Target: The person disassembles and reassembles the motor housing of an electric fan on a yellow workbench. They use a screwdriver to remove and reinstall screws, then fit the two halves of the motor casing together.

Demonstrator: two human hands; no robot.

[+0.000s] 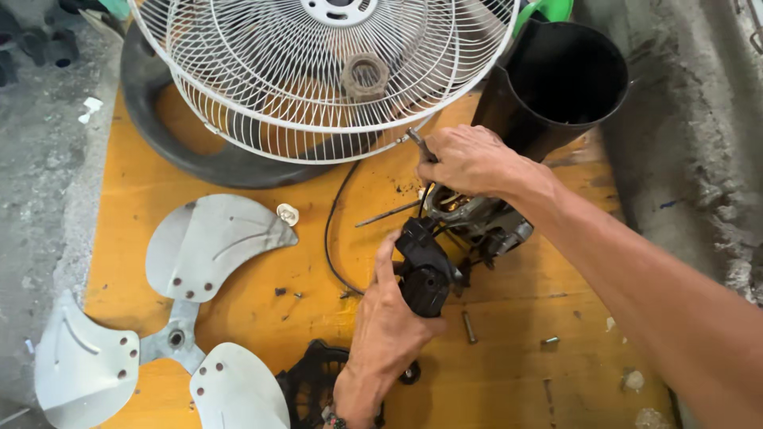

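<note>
My left hand (385, 334) grips a black fan motor part (425, 270) near the middle of an orange board (143, 191). Just beyond it lies the bare motor with its metal frame and windings (481, 222). My right hand (469, 159) reaches over that motor, closed on a thin metal tool (420, 144) whose tip sticks out to the upper left. A black cable (332, 230) curves from the motor toward the fan guard.
A white wire fan guard (318, 71) rests on a black ring (207, 163) at the back. A three-bladed metal fan blade (183, 318) lies at left. A black housing (556, 79) stands at upper right. Loose screws (469, 326) and a black grille piece (310, 385) lie nearby. Concrete surrounds the board.
</note>
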